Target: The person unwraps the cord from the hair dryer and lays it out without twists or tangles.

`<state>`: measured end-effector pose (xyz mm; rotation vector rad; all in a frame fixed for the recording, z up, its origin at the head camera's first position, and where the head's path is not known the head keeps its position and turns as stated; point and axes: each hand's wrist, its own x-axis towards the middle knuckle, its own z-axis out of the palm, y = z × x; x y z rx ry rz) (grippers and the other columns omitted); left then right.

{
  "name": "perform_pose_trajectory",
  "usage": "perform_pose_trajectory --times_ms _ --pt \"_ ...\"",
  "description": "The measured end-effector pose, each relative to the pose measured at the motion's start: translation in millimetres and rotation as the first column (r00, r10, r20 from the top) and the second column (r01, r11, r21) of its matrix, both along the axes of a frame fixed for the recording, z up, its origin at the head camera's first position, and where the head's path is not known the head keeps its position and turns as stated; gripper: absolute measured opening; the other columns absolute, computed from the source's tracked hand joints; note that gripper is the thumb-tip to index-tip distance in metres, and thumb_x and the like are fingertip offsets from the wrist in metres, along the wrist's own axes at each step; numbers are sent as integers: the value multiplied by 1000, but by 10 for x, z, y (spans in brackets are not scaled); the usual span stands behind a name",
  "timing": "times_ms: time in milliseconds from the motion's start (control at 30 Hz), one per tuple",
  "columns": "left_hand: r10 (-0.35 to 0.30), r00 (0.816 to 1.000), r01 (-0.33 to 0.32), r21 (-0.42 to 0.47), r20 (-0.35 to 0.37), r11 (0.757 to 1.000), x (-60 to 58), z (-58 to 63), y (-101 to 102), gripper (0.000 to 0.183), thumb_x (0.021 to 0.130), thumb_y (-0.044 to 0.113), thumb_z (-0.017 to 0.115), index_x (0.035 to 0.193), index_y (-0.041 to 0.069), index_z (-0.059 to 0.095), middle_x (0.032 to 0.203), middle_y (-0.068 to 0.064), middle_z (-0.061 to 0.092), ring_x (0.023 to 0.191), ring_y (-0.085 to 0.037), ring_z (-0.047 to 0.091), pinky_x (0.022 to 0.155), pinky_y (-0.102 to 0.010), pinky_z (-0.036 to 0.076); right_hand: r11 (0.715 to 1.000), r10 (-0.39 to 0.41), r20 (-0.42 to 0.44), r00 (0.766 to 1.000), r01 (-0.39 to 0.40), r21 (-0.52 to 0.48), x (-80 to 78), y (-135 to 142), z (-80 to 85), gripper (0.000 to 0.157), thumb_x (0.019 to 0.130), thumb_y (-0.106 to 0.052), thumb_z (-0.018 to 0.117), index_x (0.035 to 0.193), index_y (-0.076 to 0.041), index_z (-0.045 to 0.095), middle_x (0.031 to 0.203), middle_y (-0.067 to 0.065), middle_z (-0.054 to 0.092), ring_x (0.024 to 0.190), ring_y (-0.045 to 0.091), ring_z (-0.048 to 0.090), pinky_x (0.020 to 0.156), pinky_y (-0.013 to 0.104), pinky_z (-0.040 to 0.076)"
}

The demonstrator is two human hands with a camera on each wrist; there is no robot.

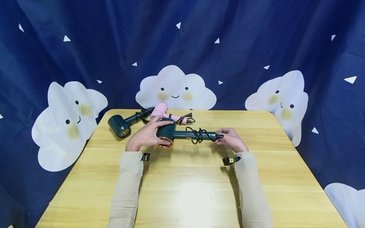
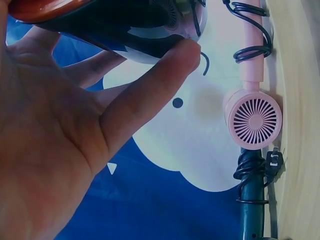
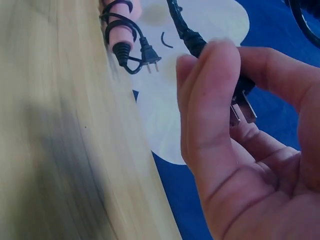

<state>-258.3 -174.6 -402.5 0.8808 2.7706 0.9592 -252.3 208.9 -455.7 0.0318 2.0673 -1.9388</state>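
Note:
A dark green hair dryer (image 1: 191, 135) with a copper-coloured ring lies sideways in both hands above the table. My left hand (image 1: 144, 135) grips its barrel, fingers over the top and thumb near the ring. Black cord (image 1: 198, 135) is looped around its handle. At the handle's end is my right hand (image 1: 232, 140); in the right wrist view its thumb and fingers pinch the two-pin plug (image 3: 244, 100), whose metal prongs stick out. Behind the left hand lie a pink hair dryer (image 1: 160, 109) and another dark green hair dryer (image 1: 116, 125), cords wound around their handles.
The wooden table (image 1: 182, 177) reaches back to a dark blue curtain (image 1: 199, 19) printed with smiling clouds. The pink dryer's plug (image 3: 149, 55) rests by its handle near the table's back edge. Each wrist wears a small black camera (image 1: 229, 161).

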Motion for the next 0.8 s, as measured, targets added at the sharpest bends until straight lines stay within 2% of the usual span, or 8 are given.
perform_pose_trajectory --times_ms 100,233,300,400,533,633,800 --pt "-4 1000 4 -8 -2 1000 -6 7 8 85 66 47 89 141 39 51 158 1 27 139 -31 37 105 -52 44 999 -39 -17 999 39 13 -10 -4 24 35 99 -8 54 125 14 53 100 3 67 68 8 67 69 23 59" --pt "-9 1000 9 -22 -8 1000 -18 5 21 85 66 48 89 141 38 50 158 -2 28 136 -32 40 102 -51 46 994 -89 -56 994 92 62 -29 -7 49 33 95 -18 64 118 5 64 112 1 68 82 7 67 76 32 60" --pt "-9 1000 8 -25 -7 1000 -22 5 29 85 66 48 89 141 38 51 158 -3 28 134 -33 42 101 -51 47 988 -112 -81 990 120 94 -35 -8 63 32 92 -24 69 113 0 68 109 -3 70 84 5 66 77 34 60" --pt "-6 1000 6 -30 -1 1000 -26 5 41 85 66 48 89 141 38 51 157 -3 28 133 -34 44 100 -51 47 982 -147 -107 983 158 100 -37 -20 92 31 89 -28 73 108 -3 71 97 -6 74 76 3 65 72 29 59" --pt "-3 1000 3 -34 3 999 -28 -9 41 84 66 48 89 141 38 51 157 -3 28 132 -34 44 100 -51 48 984 -171 -129 977 175 17 -26 -36 132 31 89 -24 74 106 0 70 86 -1 77 67 6 66 65 21 56" --pt "-3 1000 3 -39 9 999 -25 -15 39 85 66 48 89 141 40 50 158 -2 28 132 -34 45 100 -51 47 983 -182 -141 973 175 -61 -15 -52 156 28 89 -21 74 104 2 70 84 4 77 65 8 67 65 22 57" --pt "0 1000 1 -48 22 999 -19 -28 50 84 66 46 90 140 44 49 158 1 26 126 -32 50 99 -49 49 973 -200 -160 967 177 -147 4 -85 197 22 90 -17 73 99 2 69 78 2 76 62 9 68 65 24 59"
